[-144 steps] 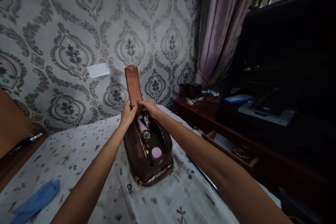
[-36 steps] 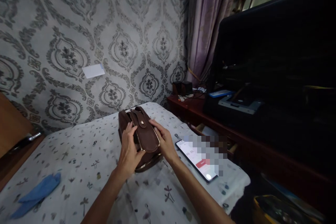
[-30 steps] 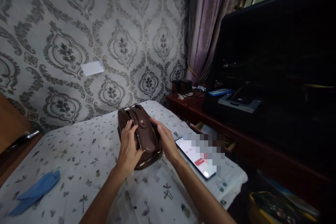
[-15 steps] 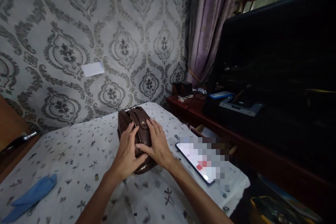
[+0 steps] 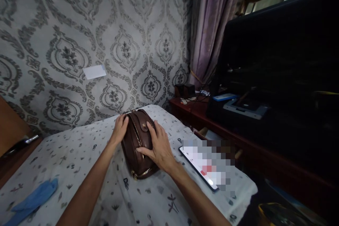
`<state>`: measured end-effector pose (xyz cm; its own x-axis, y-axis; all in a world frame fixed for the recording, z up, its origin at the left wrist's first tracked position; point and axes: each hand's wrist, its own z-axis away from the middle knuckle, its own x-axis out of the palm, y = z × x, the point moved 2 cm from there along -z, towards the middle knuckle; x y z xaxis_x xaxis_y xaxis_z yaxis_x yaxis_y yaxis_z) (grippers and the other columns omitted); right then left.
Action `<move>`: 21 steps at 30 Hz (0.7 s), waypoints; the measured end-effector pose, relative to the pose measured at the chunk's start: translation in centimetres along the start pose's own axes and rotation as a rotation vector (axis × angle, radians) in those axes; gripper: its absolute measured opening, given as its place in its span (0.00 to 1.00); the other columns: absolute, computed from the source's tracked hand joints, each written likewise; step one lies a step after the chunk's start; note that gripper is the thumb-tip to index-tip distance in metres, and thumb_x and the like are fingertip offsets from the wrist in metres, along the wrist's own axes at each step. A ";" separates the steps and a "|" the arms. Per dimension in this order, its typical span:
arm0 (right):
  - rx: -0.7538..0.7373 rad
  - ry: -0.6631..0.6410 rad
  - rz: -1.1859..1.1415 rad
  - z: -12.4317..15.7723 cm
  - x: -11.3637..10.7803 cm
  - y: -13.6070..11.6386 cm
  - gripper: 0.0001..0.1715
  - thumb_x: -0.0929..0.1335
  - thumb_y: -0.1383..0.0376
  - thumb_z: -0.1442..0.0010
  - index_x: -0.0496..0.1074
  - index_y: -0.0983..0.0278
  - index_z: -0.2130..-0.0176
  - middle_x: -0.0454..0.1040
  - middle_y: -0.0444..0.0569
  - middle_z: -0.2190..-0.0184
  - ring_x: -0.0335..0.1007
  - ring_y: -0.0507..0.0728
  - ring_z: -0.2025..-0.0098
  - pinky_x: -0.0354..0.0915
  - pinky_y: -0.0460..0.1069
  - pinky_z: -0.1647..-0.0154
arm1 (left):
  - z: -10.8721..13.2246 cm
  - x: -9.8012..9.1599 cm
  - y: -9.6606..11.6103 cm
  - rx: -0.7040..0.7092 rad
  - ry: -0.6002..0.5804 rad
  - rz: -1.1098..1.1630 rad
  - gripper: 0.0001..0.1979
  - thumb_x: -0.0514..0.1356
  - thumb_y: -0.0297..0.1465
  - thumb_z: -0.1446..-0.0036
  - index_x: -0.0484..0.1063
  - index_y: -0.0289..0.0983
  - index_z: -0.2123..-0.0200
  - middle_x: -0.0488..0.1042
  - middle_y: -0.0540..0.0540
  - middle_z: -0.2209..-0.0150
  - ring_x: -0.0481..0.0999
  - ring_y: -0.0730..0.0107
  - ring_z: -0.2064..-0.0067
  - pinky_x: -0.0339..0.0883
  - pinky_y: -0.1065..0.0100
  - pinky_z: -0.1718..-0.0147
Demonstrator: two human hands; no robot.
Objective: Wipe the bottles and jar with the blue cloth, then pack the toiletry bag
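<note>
A brown leather handbag [image 5: 132,144] lies on the patterned white cloth in front of me, with a gold zipper along its top and a snap tab near the far end. My left hand [image 5: 119,129] is at the bag's far left side, its bent fingers gripping that edge. Across the bag's right half lies my right hand [image 5: 160,144], thumb over the top near the zipper and fingers over the right side, holding it. To the right of it a phone [image 5: 197,167] with a lit screen lies on the cloth, partly pixelated.
A blue cloth item [image 5: 35,196] lies at the lower left of the white bedsheet [image 5: 87,169]. Along the right stands a dark red desk [image 5: 190,111] with small black boxes, cables and a partly open drawer [image 5: 212,135]. Behind is the patterned wall [image 5: 127,74].
My left hand has moved from the bag's top to its far left side, uncovering the zipper and near left end. My right hand stays on the bag.
</note>
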<state>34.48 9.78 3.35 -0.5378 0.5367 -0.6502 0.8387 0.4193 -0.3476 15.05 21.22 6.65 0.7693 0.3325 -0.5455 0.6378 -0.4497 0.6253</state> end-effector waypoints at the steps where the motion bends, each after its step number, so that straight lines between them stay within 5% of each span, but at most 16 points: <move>1: -0.003 -0.005 -0.002 -0.1 0.0 0.0 0.58 0.67 0.34 0.45 0.54 0.64 0.30 0.54 0.68 0.31 0.53 0.74 0.31 0.59 0.69 0.36 | -0.3 0.4 -0.4 0.011 -0.018 -0.009 0.19 0.50 0.37 0.34 0.71 0.37 0.46 0.71 0.37 0.42 0.66 0.54 0.37 0.56 0.50 0.34; 6: -0.022 -0.015 -0.027 -0.2 -0.3 -0.1 0.58 0.68 0.35 0.44 0.53 0.65 0.30 0.58 0.66 0.33 0.56 0.71 0.32 0.60 0.68 0.36 | -1.5 -0.2 -1.2 0.047 -0.065 -0.081 0.20 0.57 0.33 0.40 0.71 0.39 0.45 0.73 0.39 0.48 0.70 0.54 0.43 0.63 0.51 0.40; 11: -0.006 -0.034 -0.042 -0.3 -0.5 -0.2 0.58 0.69 0.36 0.45 0.54 0.66 0.30 0.61 0.66 0.34 0.59 0.71 0.34 0.61 0.67 0.37 | -4.5 -0.1 -0.6 0.084 -0.139 -0.156 0.24 0.62 0.33 0.45 0.73 0.40 0.44 0.76 0.39 0.53 0.71 0.46 0.44 0.60 0.45 0.40; 17: 0.020 -0.098 -0.061 -1.4 -1.7 -0.5 0.58 0.71 0.35 0.48 0.59 0.67 0.33 0.66 0.66 0.38 0.61 0.72 0.37 0.62 0.68 0.38 | -5.7 1.6 0.4 0.183 -0.281 -0.123 0.29 0.54 0.20 0.48 0.76 0.43 0.45 0.79 0.46 0.46 0.74 0.58 0.42 0.63 0.58 0.39; 21: 0.028 -0.171 -0.047 -1.9 -2.4 -0.9 0.60 0.73 0.38 0.49 0.58 0.69 0.32 0.65 0.66 0.38 0.60 0.73 0.36 0.61 0.68 0.37 | -5.1 1.7 0.5 0.174 -0.268 -0.114 0.32 0.50 0.19 0.48 0.75 0.42 0.43 0.79 0.47 0.44 0.75 0.59 0.42 0.65 0.59 0.40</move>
<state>34.84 9.48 6.49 -0.5560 0.3837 -0.7373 0.8163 0.4191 -0.3975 16.89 25.85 8.86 0.6417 0.1694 -0.7480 0.6854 -0.5643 0.4603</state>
